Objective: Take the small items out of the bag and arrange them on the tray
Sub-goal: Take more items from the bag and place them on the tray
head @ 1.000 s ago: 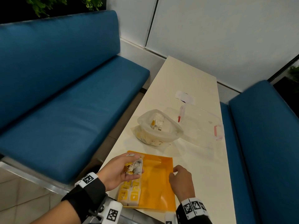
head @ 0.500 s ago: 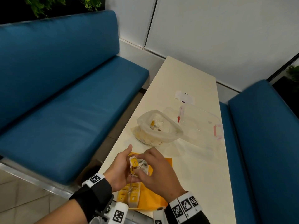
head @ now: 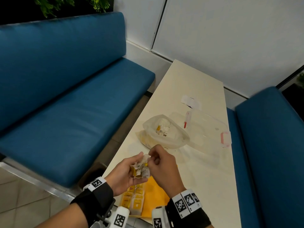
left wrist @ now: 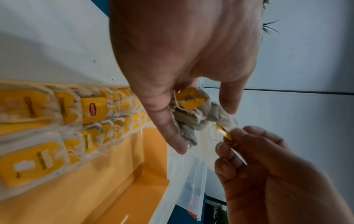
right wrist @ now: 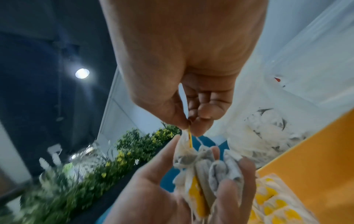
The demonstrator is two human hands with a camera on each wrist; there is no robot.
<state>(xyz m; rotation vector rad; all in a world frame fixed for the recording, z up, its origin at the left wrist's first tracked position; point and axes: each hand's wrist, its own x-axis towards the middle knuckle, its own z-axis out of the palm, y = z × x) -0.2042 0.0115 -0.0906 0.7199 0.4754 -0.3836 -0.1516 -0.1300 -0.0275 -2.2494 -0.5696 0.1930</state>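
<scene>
Both hands are engaged above the near edge of the table [head: 194, 89]. Left hand [head: 130, 171] is cupped palm-up and grasps a crumpled clump of tea bags [head: 140, 168], fingers curled round it. Right hand [head: 162, 163] pinches one yellow tag [left wrist: 225, 134] at the clump's edge between thumb and forefinger, its other fingers folded in. Orange tray [head: 156, 193] lies directly beneath the hands and already carries two rows of tea bags [head: 134, 199] along its left side, tags uppermost. Plastic bag [head: 166, 132] stands open further up the table, apart from the tray, with more tea bags visible inside; a clear container [head: 212, 129] with pink clips lies just beside it. Judgement: the step in hand is separating one bag from the clump. It would go best with a slow, steady pull on the tag, the left hand loosening just enough for one string to run free, because the strings appear tangled and a sharp tug could drag out several bags or tear the paper. The freed bag belongs at the end of a row, flat, tag up. Limits of observation: the count in the clump cannot be established, string routing is blurred, the tray's near edge is hidden by the wrists, and the remaining stock in the plastic bag is unclear.
</scene>
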